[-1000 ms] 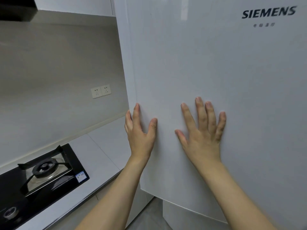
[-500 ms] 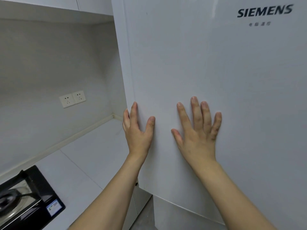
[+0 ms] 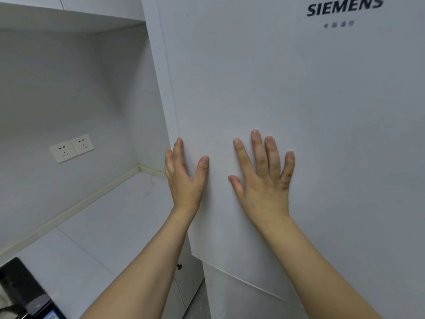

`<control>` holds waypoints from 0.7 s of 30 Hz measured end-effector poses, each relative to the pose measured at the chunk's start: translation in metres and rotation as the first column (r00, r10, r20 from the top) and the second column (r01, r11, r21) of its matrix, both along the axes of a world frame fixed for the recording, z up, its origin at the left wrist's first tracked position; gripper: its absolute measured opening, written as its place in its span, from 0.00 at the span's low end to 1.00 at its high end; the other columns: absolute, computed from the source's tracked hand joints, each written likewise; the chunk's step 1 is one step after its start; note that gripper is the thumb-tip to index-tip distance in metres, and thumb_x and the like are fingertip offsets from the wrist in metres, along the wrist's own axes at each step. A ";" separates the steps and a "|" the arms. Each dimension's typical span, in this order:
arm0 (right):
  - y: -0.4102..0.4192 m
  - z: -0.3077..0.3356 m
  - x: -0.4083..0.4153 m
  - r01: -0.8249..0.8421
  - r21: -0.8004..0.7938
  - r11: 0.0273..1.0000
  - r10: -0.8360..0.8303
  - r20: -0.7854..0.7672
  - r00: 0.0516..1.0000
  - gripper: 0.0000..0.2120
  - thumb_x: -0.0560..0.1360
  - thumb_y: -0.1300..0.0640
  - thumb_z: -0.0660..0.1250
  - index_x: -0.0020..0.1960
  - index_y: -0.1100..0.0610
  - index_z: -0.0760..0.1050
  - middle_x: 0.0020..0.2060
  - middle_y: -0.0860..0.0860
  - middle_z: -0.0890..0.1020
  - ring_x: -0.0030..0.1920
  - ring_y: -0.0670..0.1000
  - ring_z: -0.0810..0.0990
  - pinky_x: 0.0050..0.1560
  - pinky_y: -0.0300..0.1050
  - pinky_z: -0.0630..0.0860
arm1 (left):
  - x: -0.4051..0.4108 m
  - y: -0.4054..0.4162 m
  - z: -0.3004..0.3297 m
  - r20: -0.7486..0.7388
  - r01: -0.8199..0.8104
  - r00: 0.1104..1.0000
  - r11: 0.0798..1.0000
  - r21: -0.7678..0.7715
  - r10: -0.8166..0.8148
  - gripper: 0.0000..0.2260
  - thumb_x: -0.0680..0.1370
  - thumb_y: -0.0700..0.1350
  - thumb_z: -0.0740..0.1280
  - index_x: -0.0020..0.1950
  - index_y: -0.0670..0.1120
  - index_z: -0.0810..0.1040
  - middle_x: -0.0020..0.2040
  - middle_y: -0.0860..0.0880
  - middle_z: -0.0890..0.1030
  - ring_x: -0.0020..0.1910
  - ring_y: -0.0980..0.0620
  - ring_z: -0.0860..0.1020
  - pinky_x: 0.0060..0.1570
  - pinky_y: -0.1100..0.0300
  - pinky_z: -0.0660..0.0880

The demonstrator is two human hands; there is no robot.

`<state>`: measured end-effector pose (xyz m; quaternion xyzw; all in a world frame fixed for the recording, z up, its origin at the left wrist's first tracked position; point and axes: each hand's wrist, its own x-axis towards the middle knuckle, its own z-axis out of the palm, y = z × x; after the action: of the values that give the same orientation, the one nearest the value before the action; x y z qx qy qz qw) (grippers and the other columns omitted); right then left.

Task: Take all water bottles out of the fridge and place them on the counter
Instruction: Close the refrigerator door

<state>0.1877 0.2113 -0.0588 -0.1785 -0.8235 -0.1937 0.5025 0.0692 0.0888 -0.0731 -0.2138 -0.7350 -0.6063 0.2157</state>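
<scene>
I see both hands on the white fridge door (image 3: 299, 111), its long axis upright. My right hand (image 3: 264, 180) lies flat, fingers spread and straight. My left hand (image 3: 186, 180) sits at the door's left edge, fingers straight. No bottles show. The counter (image 3: 103, 226) runs left, below.

The fridge door (image 3: 299, 93) is plain white, with no pattern on it. Near its top are dark blue-black letters (image 3: 345, 6), and under them a row of tiny grey marks (image 3: 338, 24) too small to read. The counter (image 3: 110, 222) is white with thin grey lines across it. The wall (image 3: 57, 88) is pale grey-white. The two sockets (image 3: 71, 148) are white with small dark holes. The stove (image 3: 20, 293) in the corner is shiny black.
</scene>
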 end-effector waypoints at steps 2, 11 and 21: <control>0.005 0.000 -0.006 0.021 -0.003 1.000 -0.021 0.008 1.000 0.38 0.76 0.42 0.63 0.80 0.50 0.49 0.78 0.54 0.49 0.78 0.56 0.45 0.73 0.61 0.39 | -0.008 0.009 0.000 -0.004 0.012 1.000 1.000 -0.021 -0.012 0.32 0.75 0.65 0.63 0.76 0.64 0.54 0.80 0.50 0.56 0.79 0.52 0.53 0.75 0.48 0.57; 0.017 -0.002 -0.023 0.079 0.004 0.997 -0.079 0.033 0.996 0.37 0.79 0.42 0.59 0.80 0.51 0.45 0.78 0.54 0.47 0.78 0.56 0.44 0.73 0.62 0.38 | -0.025 0.050 -0.021 -0.035 0.004 0.999 0.999 -0.047 -0.005 0.32 0.78 0.65 0.55 0.79 0.63 0.47 0.81 0.49 0.43 0.75 0.64 0.39 0.71 0.59 0.46; 0.017 -0.001 -0.024 0.054 -0.029 0.998 -0.053 0.033 0.998 0.37 0.79 0.43 0.60 0.80 0.51 0.46 0.78 0.53 0.47 0.77 0.56 0.45 0.73 0.61 0.36 | -0.031 0.057 -0.026 -0.047 -0.003 0.999 1.000 -0.009 0.003 0.32 0.78 0.66 0.54 0.79 0.64 0.46 0.81 0.52 0.43 0.76 0.64 0.39 0.70 0.62 0.43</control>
<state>0.1637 0.2286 -0.0599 -0.2051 -0.8291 -0.1976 0.4811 0.0379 0.1457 -0.0990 -0.2279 -0.7326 -0.5976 0.2329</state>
